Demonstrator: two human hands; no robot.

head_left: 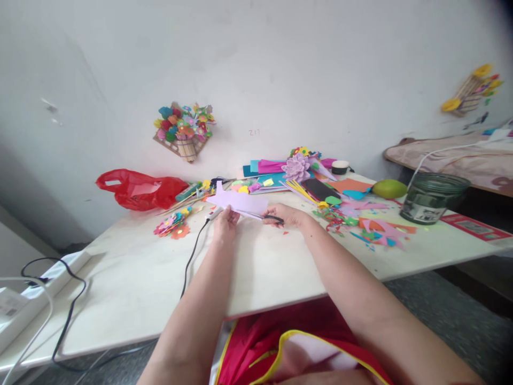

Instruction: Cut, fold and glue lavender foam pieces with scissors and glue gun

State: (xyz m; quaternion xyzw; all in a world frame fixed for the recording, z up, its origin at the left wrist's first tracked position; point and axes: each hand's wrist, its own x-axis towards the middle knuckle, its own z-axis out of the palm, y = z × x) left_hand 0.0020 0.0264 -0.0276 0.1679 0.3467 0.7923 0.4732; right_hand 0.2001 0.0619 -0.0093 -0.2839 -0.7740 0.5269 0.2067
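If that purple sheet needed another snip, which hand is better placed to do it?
Probably the right hand: it holds the scissors, their blades at the near edge of the sheet. The left hand is busy gripping the sheet.

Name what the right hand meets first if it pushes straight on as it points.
With its scissors leading, the right hand would likely meet the lilac sheet first, with the left hand beyond; depth is unclear.
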